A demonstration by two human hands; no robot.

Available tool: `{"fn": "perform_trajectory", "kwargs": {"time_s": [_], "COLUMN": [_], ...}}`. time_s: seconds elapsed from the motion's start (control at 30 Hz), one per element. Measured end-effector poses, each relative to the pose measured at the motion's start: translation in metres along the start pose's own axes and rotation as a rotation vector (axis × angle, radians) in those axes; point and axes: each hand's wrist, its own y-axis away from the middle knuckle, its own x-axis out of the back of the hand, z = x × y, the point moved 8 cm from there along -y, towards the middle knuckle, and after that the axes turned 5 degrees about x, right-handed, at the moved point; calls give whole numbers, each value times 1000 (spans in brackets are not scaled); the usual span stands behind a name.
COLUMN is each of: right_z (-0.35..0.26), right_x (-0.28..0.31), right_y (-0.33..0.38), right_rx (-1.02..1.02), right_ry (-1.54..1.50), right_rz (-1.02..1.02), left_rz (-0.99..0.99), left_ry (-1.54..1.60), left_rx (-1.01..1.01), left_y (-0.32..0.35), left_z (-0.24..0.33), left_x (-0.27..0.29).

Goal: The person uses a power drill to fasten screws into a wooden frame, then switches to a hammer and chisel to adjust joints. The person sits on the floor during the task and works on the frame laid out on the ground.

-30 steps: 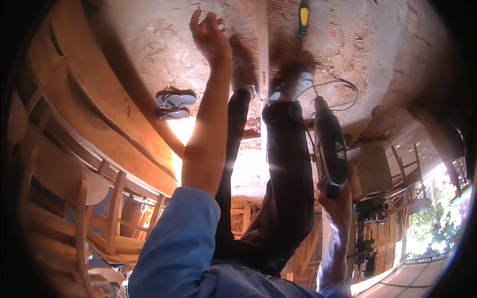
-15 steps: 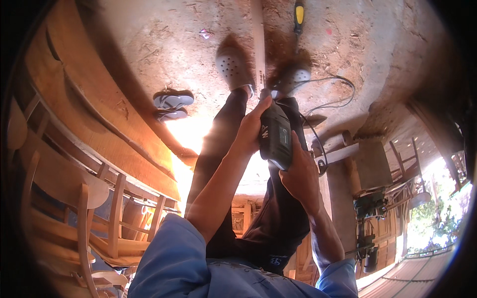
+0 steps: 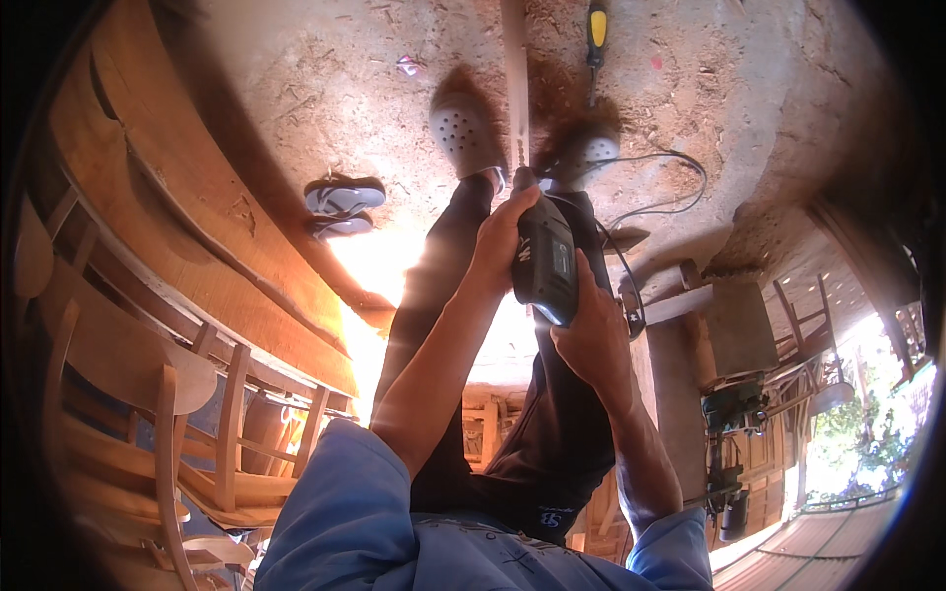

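Observation:
Both hands grip a dark corded power drill (image 3: pixel 545 261), held in front of my knees with its chuck pointing away from me. My left hand (image 3: pixel 501 234) is wrapped round its left side near the front. My right hand (image 3: pixel 594 340) closes round the rear right part, where the handle is hidden by the fingers. The drill's nose meets the near part of a long narrow wooden strip (image 3: pixel 516 74), which runs away from me between my feet. Whether the bit is inside the wood I cannot tell. A black cord (image 3: pixel 702 177) loops on the right.
A yellow-and-black screwdriver (image 3: pixel 596 34) lies beyond my right clog (image 3: pixel 589 163). My left clog (image 3: pixel 461 133) stands left of the strip. Dark sandals (image 3: pixel 345 197) lie on the dusty floor. Curved wooden boards (image 3: pixel 217 236) and chairs (image 3: pixel 168 424) line the left; a bench with machines (image 3: pixel 734 409) stands right.
The drill has shifted slightly forward, and its rear end has moved a little to the left. Both hands keep their hold and have moved with it.

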Motion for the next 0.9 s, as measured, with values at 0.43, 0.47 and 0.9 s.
{"fn": "perform_trajectory", "kwargs": {"time_s": [0.43,0.47,0.9], "right_z": [4,3,3], "right_x": [-4,-3,-3], "right_y": [-4,-4,-6], "right_rx": [-20,-1,-58], "right_ry": [-39,-55,-54], "right_rz": [-16,3,-22], "left_rz": [17,18,-29], "left_ry": [0,-1,23], "left_rx": [7,8,23], "left_y": [-5,-5,-4], "left_z": [0,0,2], "left_x": [2,2,-2]}}
